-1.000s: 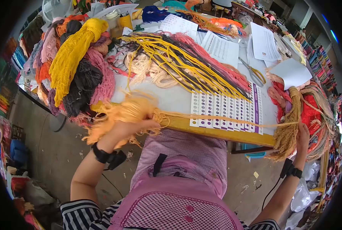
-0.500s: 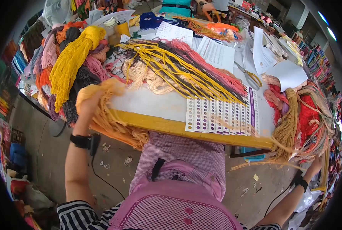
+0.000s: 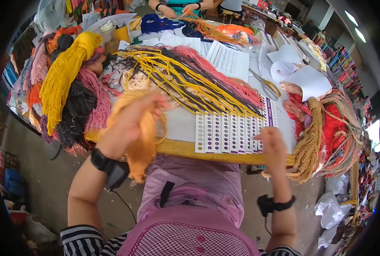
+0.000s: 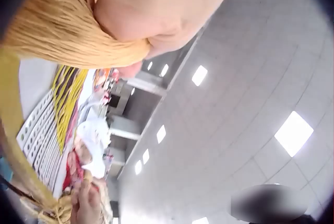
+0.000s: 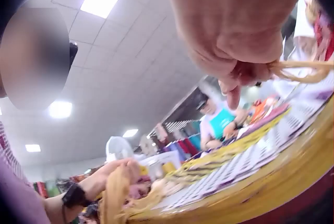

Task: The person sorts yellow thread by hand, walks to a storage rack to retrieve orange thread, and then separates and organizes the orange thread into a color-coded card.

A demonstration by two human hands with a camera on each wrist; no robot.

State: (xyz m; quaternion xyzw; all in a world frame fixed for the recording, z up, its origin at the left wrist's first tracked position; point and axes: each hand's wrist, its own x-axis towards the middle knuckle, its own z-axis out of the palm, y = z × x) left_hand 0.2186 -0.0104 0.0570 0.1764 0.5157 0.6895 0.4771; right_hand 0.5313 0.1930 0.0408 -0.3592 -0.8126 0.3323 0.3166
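Observation:
A light orange skein of yarn (image 3: pixel 141 149) hangs from my left hand (image 3: pixel 128 121), which grips it above the table's front left edge. In the left wrist view the skein (image 4: pixel 57 25) spreads out beside the palm in many fine threads. My right hand (image 3: pixel 273 147) is raised over the right end of the punched cards (image 3: pixel 230 132), fingers curled. From its fingers, in the right wrist view, a few light orange yarn strands (image 5: pixel 305 70) run out sideways. Yellow, dark grey and pink yarn lengths (image 3: pixel 190 81) lie across the table, their near ends at the cards.
Yellow skeins (image 3: pixel 72 77) and other yarn pile up at the left. A tan skein (image 3: pixel 309 145) and red yarn (image 3: pixel 332 128) hang over the right corner. Scissors (image 3: pixel 266 85) and paper sheets (image 3: pixel 228 59) lie behind the cards. Another person's hands (image 3: pixel 190 9) work across the table.
My left hand swung out left with the orange skein, then came back inward and up. The strand stretched to my right hand was drawn off rightward; that hand has since returned toward the cards.

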